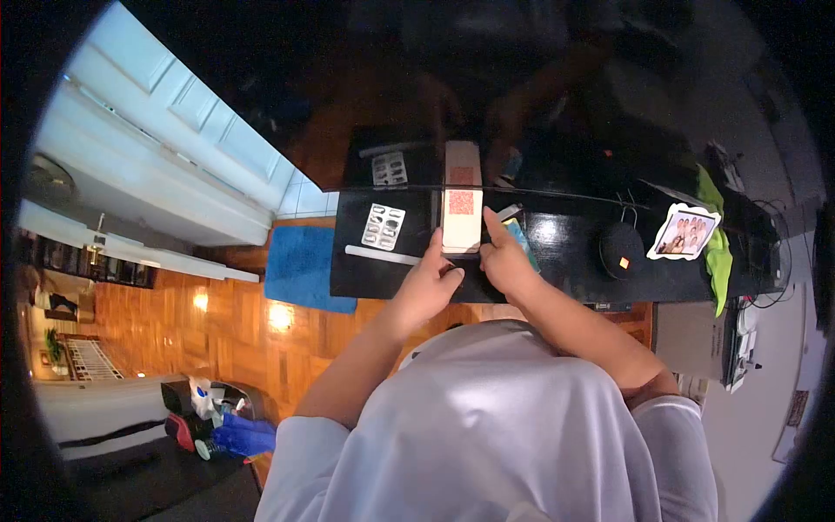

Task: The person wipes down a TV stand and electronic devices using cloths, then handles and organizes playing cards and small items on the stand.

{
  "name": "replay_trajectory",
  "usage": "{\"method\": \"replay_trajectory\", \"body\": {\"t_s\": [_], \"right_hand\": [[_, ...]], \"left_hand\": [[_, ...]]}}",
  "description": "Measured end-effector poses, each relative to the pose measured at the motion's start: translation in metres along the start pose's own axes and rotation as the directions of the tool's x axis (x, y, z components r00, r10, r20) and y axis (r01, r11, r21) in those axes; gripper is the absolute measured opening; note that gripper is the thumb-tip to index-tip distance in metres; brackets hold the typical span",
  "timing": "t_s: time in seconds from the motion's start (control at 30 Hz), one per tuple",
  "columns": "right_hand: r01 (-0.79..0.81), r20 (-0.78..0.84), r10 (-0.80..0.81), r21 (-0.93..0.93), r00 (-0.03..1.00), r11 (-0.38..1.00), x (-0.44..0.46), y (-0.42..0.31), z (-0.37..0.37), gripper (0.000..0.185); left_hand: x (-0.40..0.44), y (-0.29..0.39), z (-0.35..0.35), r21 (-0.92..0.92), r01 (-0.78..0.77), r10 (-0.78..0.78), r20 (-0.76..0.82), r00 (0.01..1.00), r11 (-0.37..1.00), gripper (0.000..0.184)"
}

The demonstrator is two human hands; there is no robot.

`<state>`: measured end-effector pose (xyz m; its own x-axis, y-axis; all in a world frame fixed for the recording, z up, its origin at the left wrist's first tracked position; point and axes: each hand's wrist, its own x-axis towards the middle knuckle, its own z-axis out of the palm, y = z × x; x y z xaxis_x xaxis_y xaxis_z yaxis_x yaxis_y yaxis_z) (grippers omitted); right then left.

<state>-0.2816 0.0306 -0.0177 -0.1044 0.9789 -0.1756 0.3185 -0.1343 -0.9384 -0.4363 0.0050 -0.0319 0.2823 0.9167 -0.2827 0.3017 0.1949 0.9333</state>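
Note:
A narrow white box (462, 222) with a red-orange printed square stands or lies on the black tabletop, near the glossy dark screen that mirrors it. My left hand (426, 283) is at its lower left corner, index finger straight along the edge and thumb to the side. At the lower right edge, my right hand (509, 257) has its index finger extended upward and the other fingers curled in. Between them, the two hands appear to grip the box; their undersides are hidden. Left of it lie a blister pack (383, 226) and a white stick-like strip (381, 255).
A dark glossy screen (391, 96) rises behind the black table (557, 235). To the right are a round black object (619, 248), a white-framed photo (684, 231) and green cloth (718, 261). A blue mat (300, 261) lies on the wooden floor.

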Motion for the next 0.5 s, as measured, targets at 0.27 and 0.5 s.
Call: {"method": "replay_trajectory", "body": {"t_s": [0.27, 0.5], "right_hand": [[0.086, 0.022, -0.089, 0.103, 0.996, 0.991, 0.003, 0.005, 0.003, 0.048], [-0.023, 0.055, 0.016, 0.123, 0.998, 0.992, 0.002, -0.005, -0.002, 0.055]], "left_hand": [[-0.012, 0.028, 0.006, -0.170, 0.115, -0.115, 0.012, 0.993, 0.979, 0.078], [-0.010, 0.021, 0.003, -0.103, 0.067, -0.073, -0.057, 0.996, 0.992, 0.076]]}}
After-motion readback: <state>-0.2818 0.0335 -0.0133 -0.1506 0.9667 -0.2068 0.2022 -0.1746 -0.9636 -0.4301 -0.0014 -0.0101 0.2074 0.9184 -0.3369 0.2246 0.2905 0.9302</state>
